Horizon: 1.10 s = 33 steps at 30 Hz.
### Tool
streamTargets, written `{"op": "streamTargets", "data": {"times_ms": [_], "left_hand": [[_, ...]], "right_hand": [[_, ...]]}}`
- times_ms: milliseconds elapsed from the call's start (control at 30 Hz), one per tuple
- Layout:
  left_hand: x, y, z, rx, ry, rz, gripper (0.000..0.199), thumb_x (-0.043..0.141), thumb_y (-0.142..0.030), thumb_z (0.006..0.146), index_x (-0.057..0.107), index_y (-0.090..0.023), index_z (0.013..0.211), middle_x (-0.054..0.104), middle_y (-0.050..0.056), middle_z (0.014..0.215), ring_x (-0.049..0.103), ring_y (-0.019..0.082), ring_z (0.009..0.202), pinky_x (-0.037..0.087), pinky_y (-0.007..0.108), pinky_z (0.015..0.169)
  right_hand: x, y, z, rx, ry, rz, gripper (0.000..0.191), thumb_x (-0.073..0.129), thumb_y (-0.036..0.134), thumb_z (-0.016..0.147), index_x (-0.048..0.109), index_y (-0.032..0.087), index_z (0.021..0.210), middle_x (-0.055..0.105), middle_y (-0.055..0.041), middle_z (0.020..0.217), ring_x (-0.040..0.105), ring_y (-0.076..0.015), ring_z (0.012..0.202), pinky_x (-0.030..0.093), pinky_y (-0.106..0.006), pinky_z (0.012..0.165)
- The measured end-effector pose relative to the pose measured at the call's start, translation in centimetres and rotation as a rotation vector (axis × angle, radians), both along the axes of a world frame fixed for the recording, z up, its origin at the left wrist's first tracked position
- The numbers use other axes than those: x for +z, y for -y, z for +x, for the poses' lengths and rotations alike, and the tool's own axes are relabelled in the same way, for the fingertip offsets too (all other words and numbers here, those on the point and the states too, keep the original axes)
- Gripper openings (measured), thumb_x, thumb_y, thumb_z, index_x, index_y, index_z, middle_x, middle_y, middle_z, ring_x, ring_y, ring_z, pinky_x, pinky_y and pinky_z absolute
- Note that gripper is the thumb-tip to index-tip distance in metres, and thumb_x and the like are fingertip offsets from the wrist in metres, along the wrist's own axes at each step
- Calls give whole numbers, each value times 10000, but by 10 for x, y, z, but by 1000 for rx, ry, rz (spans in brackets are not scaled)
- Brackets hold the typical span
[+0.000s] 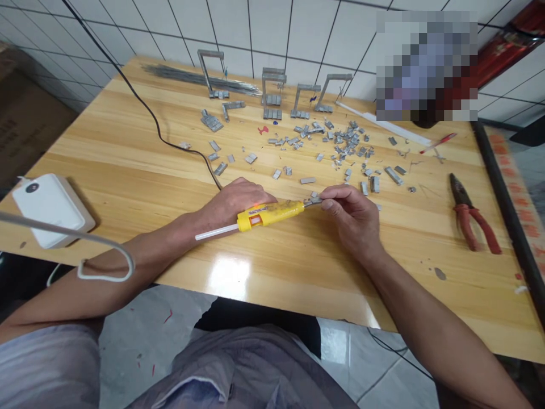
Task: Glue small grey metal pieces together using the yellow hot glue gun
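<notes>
My left hand [240, 199] is closed round a yellow hot glue gun [275, 215], which lies crosswise with its nozzle to the right. A white glue stick [217, 232] juts out of the gun's back end. Between the thumb and fingers of my right hand [353, 218] is a small grey block [314, 199], held at the nozzle; whether the two touch I cannot tell. Just beyond my hands, many small grey blocks [349, 142] lie scattered. Several grey frames built from such pieces stand farther back, among them a tall one [206, 71].
Red-handled pliers [474, 224] lie at the right, with a red pen [438, 143] behind them. Thin grey rods [183, 76] lie along the tiled wall. At the left sits a white power adapter [53, 210]. A black cable [157, 122] crosses the wooden table [110, 147].
</notes>
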<state>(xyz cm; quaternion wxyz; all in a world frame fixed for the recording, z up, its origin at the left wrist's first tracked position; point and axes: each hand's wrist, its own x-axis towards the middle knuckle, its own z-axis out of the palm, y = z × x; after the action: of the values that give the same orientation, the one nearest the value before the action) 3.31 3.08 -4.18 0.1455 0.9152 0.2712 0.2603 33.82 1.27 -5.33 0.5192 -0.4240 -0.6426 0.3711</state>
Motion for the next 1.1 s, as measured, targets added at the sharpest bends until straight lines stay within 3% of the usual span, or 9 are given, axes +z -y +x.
{"op": "streamTargets", "data": {"times_ms": [233,500,767,1100], "left_hand": [[5,1,1,1,-30,62,298,438,-348,1178,707,-223,1206,812,38,1018,747,165,948,485,310,898],[9,-2,-2,12,-123,66,301,441,-347,1170,716,-236,1219,787,29,957,731,173,917,463,315,889],[10,-4,-3,-1,-117,133,340,388,-340,1185,706,-223,1218,752,21,912,712,168,875,430,319,858],[9,-3,-3,41,-190,97,423,320,-404,1195,716,-255,1206,767,27,928,706,178,900,431,332,875]], "right_hand": [[0,0,4,13,111,156,35,781,330,1012,809,318,1028,789,-3,1004,729,-176,922,581,-340,825],[2,-2,4,11,225,301,109,738,208,1018,778,307,1035,789,-3,989,716,-171,875,567,-330,762],[4,-2,4,-29,316,331,69,716,252,1030,768,292,1010,804,-18,972,730,-191,857,582,-356,748],[3,-3,5,-42,381,350,80,708,230,1026,755,291,1008,803,-5,970,714,-177,819,570,-342,738]]}}
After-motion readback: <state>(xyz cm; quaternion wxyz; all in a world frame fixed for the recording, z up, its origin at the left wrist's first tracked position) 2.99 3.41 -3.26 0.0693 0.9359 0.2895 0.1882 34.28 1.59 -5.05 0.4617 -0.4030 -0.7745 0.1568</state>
